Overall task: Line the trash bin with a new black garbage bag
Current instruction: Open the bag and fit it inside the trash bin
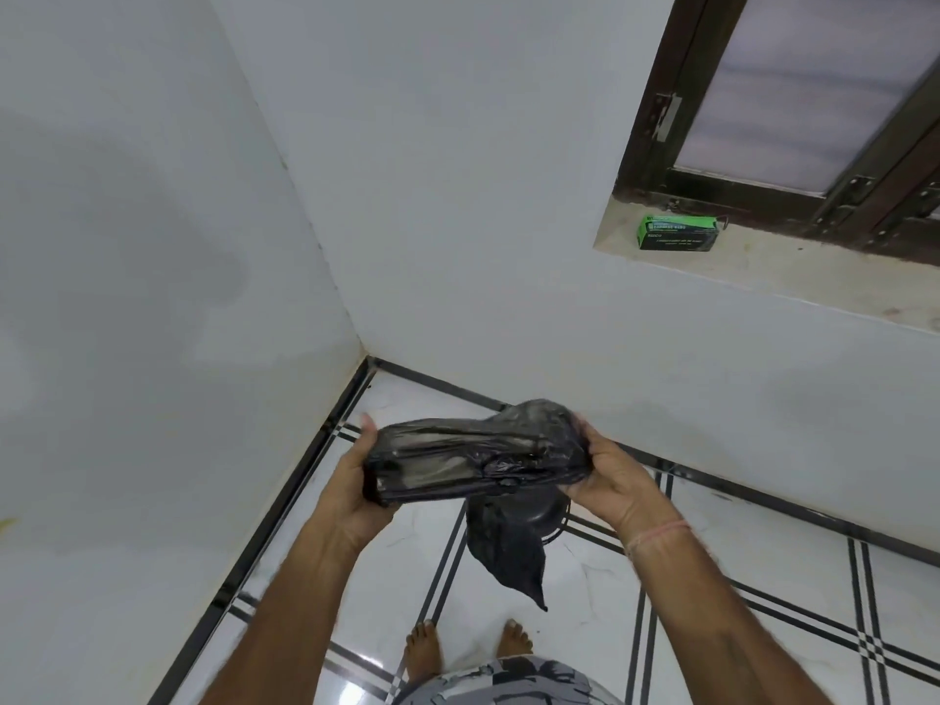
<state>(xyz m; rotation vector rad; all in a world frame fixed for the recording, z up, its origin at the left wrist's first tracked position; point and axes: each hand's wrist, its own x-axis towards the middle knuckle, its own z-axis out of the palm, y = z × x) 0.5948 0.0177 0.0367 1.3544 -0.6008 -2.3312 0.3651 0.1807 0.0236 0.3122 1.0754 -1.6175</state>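
Note:
I hold a black garbage bag [473, 457], still partly folded, stretched level between both hands in front of me. My left hand [358, 480] grips its left end and my right hand [613, 483] grips its right end. A loose tail of the bag hangs down below the middle. Behind and under the bag a dark round trash bin [547, 511] stands on the floor near the wall; the bag and my right hand hide most of it.
White walls meet in a corner ahead. On the window ledge [763, 267] at upper right sits a green garbage-bag box [679, 232]. The white tiled floor [737, 577] has black stripes. My bare feet [465, 648] stand just behind the bin.

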